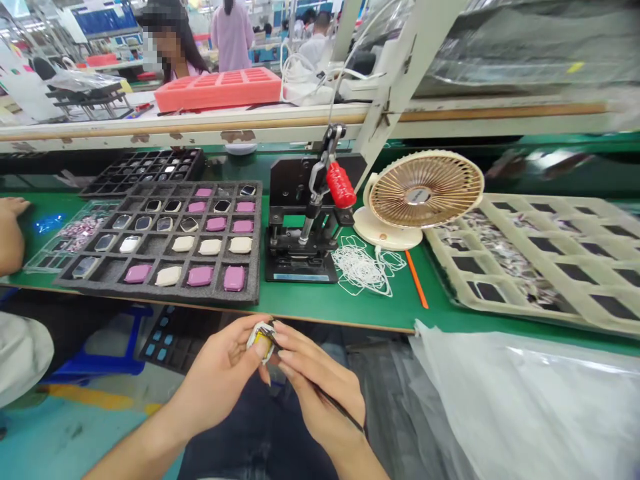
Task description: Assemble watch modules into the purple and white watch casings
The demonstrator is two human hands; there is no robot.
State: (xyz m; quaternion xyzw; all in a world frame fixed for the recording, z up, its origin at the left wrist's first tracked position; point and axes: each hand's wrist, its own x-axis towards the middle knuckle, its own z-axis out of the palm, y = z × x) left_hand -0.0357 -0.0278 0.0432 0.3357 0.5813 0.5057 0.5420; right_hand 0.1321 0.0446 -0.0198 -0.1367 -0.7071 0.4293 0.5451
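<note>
Just in front of the bench edge, my left hand (220, 367) grips a small pale watch case (253, 333) between thumb and fingers. A yellow part shows inside it, partly under my thumb. My right hand (327, 383) is closed around slim black tweezers (341, 409), whose tips reach into the case; fingers partly hide the tips. Beyond my hands, a dark foam tray (165, 248) holds purple and cream watch cases and several dark-faced ones. A black toggle press (303, 233) with a red handle (341, 185) stands to its right.
A cream fan (420, 190), a tangled white cable (367, 267) and an orange stick (417, 279) lie right of the press. Farther right is a beige compartment tray (520, 247) above plastic sheeting (525, 393). At left are a co-worker's arm (10, 233) and a blue stool (105, 360).
</note>
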